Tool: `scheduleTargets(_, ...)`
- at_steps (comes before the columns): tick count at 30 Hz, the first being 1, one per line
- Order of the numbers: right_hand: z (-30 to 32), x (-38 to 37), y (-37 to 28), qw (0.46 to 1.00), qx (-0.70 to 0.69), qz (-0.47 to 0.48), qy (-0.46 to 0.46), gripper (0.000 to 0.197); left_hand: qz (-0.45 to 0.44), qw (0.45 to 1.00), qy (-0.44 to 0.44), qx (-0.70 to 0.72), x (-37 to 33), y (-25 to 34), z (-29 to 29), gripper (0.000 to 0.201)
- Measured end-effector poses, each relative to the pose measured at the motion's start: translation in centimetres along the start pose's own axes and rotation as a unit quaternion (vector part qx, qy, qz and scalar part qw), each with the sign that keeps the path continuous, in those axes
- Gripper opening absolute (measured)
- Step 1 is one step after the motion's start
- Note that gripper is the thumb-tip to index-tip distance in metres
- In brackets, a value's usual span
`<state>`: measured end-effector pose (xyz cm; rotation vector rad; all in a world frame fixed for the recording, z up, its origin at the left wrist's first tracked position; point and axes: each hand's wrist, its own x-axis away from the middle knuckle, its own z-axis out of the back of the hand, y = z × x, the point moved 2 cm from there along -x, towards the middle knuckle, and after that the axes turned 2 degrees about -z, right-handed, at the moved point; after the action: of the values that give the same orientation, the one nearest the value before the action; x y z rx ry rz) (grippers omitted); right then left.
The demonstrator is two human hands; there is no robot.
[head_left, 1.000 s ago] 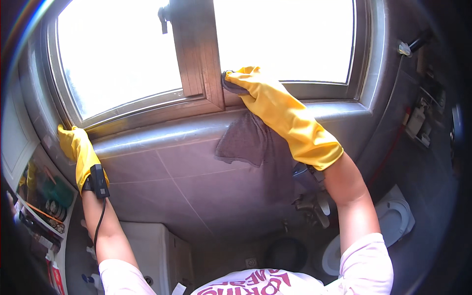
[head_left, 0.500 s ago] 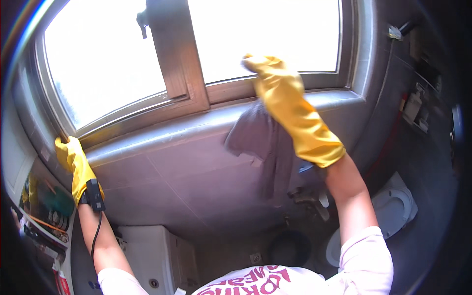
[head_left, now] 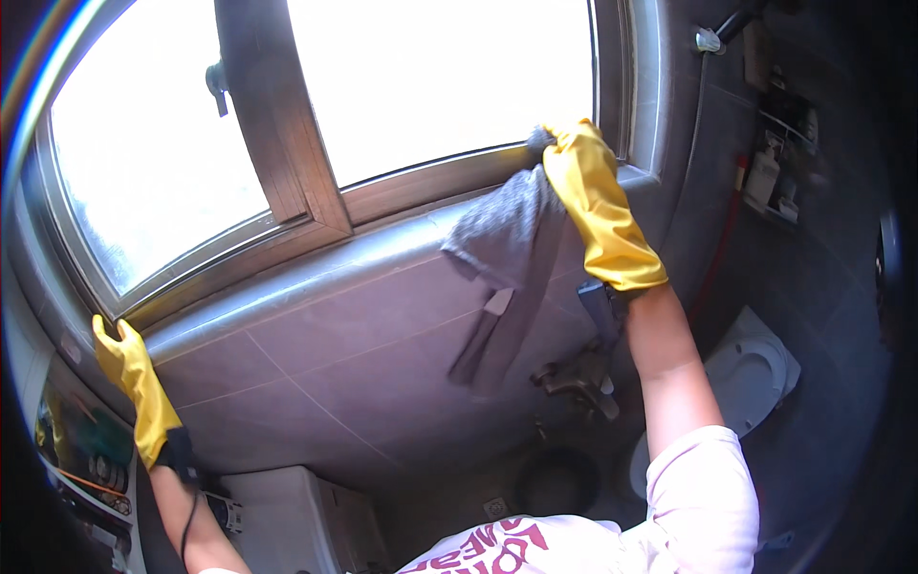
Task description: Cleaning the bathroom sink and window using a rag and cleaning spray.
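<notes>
Both my hands wear long yellow rubber gloves. My right hand is closed on a grey cloth at the lower right of the right window pane. A bunched bit of cloth pokes out past the fingers, and the rest hangs over the sill and down the tiled wall. My left hand is at the sill's left end, by the lower left corner of the brown window frame. Its thumb and fingers are spread, holding nothing; whether the fingertips touch the frame I cannot tell.
Below the window, a wall tap juts out. A toilet stands at right, near a wall shelf with bottles. A white cabinet sits low at left, beside shelves of small items. A handle sticks out from the window.
The view has shifted. My right hand has moved right along the pane's lower edge, carrying the cloth, which swings below it. My left hand's fingers now show spread at the corner.
</notes>
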<state>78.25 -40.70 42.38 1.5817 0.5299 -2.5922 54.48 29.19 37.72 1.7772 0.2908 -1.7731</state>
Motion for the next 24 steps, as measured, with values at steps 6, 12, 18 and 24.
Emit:
scheduleTargets(6,-2.7,-2.3,7.0,0.968,0.176,-0.106,0.143,0.014,-0.138,0.985,-0.015,0.103,3.8,11.0,6.7,0.043)
scheduleTargets(12,1.5,2.4,-0.9,0.958,-0.185,0.213,-0.045,0.029,-0.201,0.961,-0.127,0.144,3.9,15.7,5.2,0.048)
scheduleTargets(18,0.9,-2.3,7.4,0.987,-0.035,0.146,-0.052,0.024,-0.185,0.961,-0.121,0.167,4.6,20.0,5.6,0.051)
scheduleTargets(24,3.1,-5.4,9.0,0.999,0.013,-0.024,-0.027,0.030,-0.180,0.964,-0.121,0.153,4.7,19.9,6.1,0.049)
